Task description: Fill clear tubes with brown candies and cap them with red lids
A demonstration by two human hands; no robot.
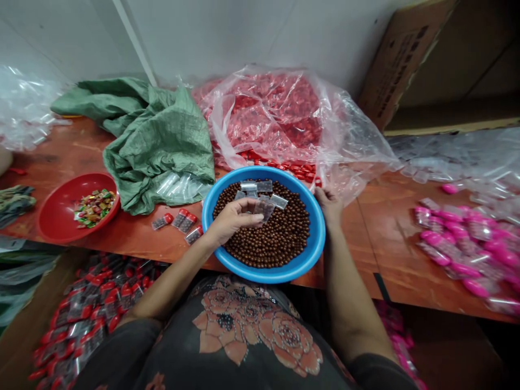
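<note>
A blue basin (319, 244) of small brown balls (270, 246) sits at the table's front edge, against my body. Above the balls, my left hand (233, 218) pinches a clear plastic container (265, 208) between thumb and fingers. Several more clear containers (279, 201) lie on the balls just beyond it. My right hand (330, 205) is at the basin's right rim, its fingers drawn together by the loose red caps (298, 170). Whether a cap is between those fingertips I cannot make out. Behind the basin lies a large clear bag (276, 108) of red caps.
Left of the basin lie several red-capped containers (187, 222), a green woven sack (158, 135) and a red bowl (52, 216) of wrapped sweets. Pink-capped containers (467, 238) are heaped at right. A box below left holds red-capped containers (101, 292). A cardboard box (400, 65) stands back right.
</note>
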